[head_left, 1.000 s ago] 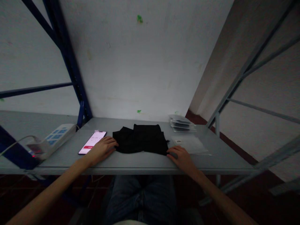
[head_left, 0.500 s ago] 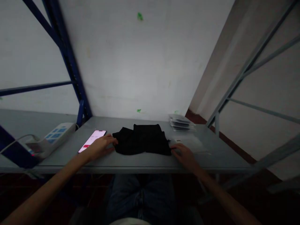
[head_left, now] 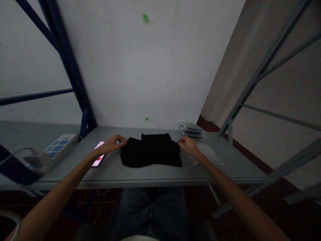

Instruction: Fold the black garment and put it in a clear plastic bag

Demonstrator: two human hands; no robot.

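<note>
Nearest to me are my two legs in one pair of blue jeans, lower than the black cloth and on my side of it. There is one table under the cloth, grey, flat and smooth, with a straight front edge.

I count one black cloth. It lies flat and looks soft, with a wavy near edge and a squarer part sticking out at the far side. My left hand is nearly closed, thumb and fingertips pinching the cloth's far left corner. My right hand is nearly closed too, pinching the cloth's right edge.

Left of the cloth is one phone, thin, with a bright pink screen and a red spot; my left wrist hides some of it. Right of the cloth is one thin, see-through bag, partly under my right arm. Farther left of the cloth sits one long white power strip with blue patches.

Behind the cloth, to the right, is one pile of flat, shiny packets; I can't tell how many. Straight behind the cloth stands a pale wall with three green marks.
</note>
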